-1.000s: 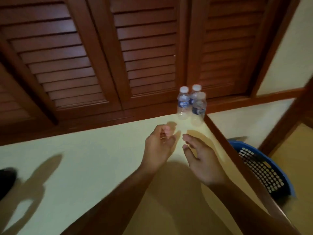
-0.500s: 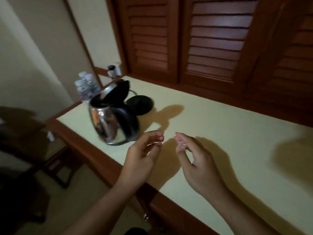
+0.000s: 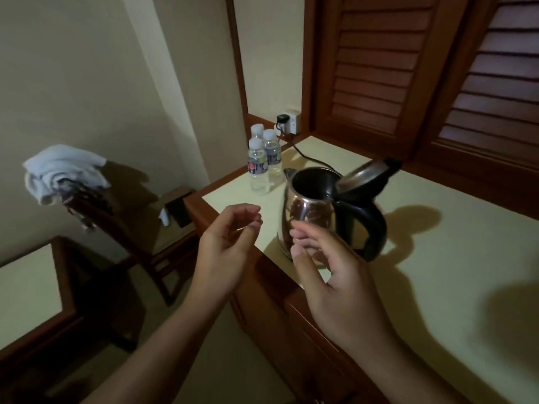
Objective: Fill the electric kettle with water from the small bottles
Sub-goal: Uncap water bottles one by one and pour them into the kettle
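A steel electric kettle (image 3: 313, 212) with a black handle stands near the left end of the cream counter (image 3: 455, 258), its lid (image 3: 367, 177) tipped open. Three small capped water bottles (image 3: 259, 167) stand together behind it at the counter's far left corner. My left hand (image 3: 226, 249) hovers off the counter's front edge, fingers loosely curled, holding nothing. My right hand (image 3: 329, 278) is raised in front of the kettle's lower body, fingers apart and empty, hiding part of it.
A black cord (image 3: 306, 154) runs from a wall socket (image 3: 290, 122) toward the kettle. Brown louvred shutters (image 3: 408, 68) back the counter. To the left stand a wooden chair (image 3: 122, 228) draped with a pale cloth (image 3: 62, 170) and a second table (image 3: 26, 287).
My view has swung left from the counter's right end with its own bottles to the left end. The kettle now sits just behind my hands, which stay empty.
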{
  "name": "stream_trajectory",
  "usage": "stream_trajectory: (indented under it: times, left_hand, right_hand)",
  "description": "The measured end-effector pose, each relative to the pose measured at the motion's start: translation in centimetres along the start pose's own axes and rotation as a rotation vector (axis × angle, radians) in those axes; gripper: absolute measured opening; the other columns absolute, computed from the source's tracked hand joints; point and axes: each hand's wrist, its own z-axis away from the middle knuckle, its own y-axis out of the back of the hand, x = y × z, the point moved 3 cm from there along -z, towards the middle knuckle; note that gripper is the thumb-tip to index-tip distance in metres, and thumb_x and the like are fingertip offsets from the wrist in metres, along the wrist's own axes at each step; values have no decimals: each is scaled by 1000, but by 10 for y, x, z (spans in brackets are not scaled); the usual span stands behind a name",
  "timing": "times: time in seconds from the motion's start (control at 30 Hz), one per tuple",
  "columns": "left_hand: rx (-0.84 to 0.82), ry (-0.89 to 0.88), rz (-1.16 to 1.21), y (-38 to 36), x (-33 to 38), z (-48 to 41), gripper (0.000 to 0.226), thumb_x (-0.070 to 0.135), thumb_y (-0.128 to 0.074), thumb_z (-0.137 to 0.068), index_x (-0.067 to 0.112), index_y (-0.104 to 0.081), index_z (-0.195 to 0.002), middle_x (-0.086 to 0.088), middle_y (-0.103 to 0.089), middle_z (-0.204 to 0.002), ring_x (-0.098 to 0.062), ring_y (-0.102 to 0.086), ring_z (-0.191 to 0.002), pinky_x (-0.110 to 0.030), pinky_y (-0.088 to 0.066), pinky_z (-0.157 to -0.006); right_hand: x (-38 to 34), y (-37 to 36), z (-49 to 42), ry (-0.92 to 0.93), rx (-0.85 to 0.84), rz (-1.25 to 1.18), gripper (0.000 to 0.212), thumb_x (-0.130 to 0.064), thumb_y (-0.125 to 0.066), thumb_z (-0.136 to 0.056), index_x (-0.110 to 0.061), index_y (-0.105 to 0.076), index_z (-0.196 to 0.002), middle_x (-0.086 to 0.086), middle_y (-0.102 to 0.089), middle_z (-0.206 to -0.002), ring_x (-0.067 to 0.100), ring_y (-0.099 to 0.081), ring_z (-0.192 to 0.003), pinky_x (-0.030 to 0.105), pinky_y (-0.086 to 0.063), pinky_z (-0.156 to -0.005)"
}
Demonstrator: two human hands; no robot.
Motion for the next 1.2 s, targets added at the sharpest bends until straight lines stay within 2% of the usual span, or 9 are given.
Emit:
stream_trajectory:
  times: [0.2, 0.4, 0.57, 0.7, 0.77, 0.87, 1.03, 1.13, 1.2]
  left_hand:
    - [4, -40, -76, 33, -40, -107, 21, 14, -69, -98, 20, -67, -119, 5, -71, -108, -5, -69, -100, -17, -54, -83]
    - [-192, -2, -198, 22, -95, -201, 54, 29, -77, -93, 17, -53, -139, 4, -62, -132, -12, -62, -112, -18, -52, -84]
    - [-289, -39, -168, 1, -108, -223, 54, 24, -73, -95, 13, -47, -141, 8, -61, -117, -7, -59, -95, -4, -44, -69]
    - [-212, 1, -63, -6, -115, -229, 31, 26, -70, -97, 18, -57, -125, 3, -71, -111, -17, -69, -100, -39, -61, -87]
    - [-194, -60, -31, -4, -115, -224, 32, 28, -75, -93, 21, -61, -121, 7, -72, -105, -14, -69, -97, -44, -62, -87]
    - [-255, -168, 15, 8, -104, -209, 41, 35, -79, -89, 25, -63, -125, 11, -72, -109, -10, -69, -100, -42, -61, -85]
    - [-386, -352, -9, 40, -70, -175, 52, 37, -83, -85, 24, -63, -131, 11, -68, -118, -7, -64, -109, -27, -57, -85]
    - [-483, -358, -42, 55, -57, -166, 56, 36, -87, -80, 27, -66, -132, 14, -65, -122, -3, -59, -115, -14, -52, -86]
    - [-614, -300, 5, 60, -52, -160, 55, 31, -90, -78, 29, -69, -129, 15, -69, -121, -6, -62, -115, -16, -53, -87]
  right_hand:
    - [-4, -68, -61, -14, 63, 33, 38, -29, -57, -100, -28, -56, -137, -22, -61, -125, -4, -55, -121, 15, -47, -96]
    - [-4, -124, -125, -49, 215, 134, 35, -32, -56, -99, -30, -59, -134, -20, -63, -125, -5, -57, -117, 18, -50, -94]
    - [-7, -144, -151, -112, 273, 314, 40, -43, -49, -96, -35, -58, -134, -22, -63, -125, -8, -58, -112, 21, -52, -93]
    - [-14, -145, -159, -98, 293, 377, 34, -36, -54, -99, -29, -62, -131, -20, -65, -120, -9, -58, -108, 4, -45, -85]
    - [-18, -139, -162, -66, 324, 412, 29, -28, -59, -99, -23, -65, -127, -15, -67, -112, -6, -59, -104, 2, -43, -82]
    - [-25, -129, -168, -7, 374, 474, 28, -29, -61, -97, -22, -66, -123, -13, -66, -103, 0, -61, -91, 9, -46, -73]
    - [-33, -115, -181, 17, 300, 751, 48, -55, -58, -91, -23, -63, -127, -15, -54, -101, -9, -46, -75, 10, -32, -66]
    - [-43, -105, -176, 85, 210, 837, 46, -55, -58, -89, -16, -71, -109, -4, -61, -92, -2, -45, -76, 19, -42, -70]
    - [-55, -98, -170, 115, 101, 818, 46, -57, -52, -91, -16, -71, -95, -5, -58, -85, 7, -50, -74, 19, -39, -68]
